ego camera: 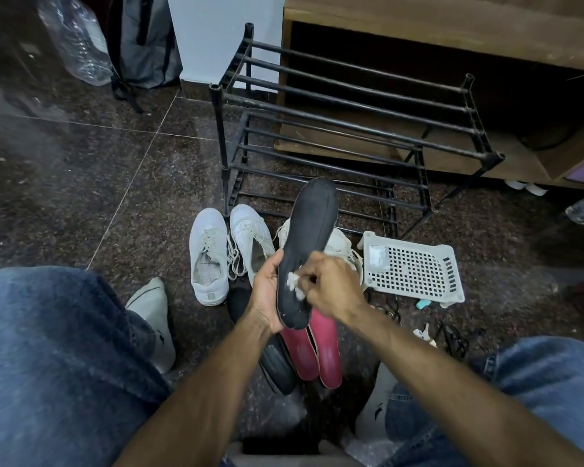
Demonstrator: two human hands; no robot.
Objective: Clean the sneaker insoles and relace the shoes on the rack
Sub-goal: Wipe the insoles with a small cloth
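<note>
The black rack (351, 106) stands ahead of you, white sneakers (230, 251) on the floor before it. Your left hand (267, 291) grips the black insole (309, 251) by its heel, toe pointing up and away. Your right hand (331, 288) pinches a white wipe (293, 283) against it.

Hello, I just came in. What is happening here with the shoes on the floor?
A person sits before an empty black shoe rack. The left hand holds a black insole upright, and the right hand presses a small white wad on its lower part. Two red insoles and another black insole lie on the floor below. A pair of white sneakers stands beside them, laces loose, and a white basket lies to the right.
</note>
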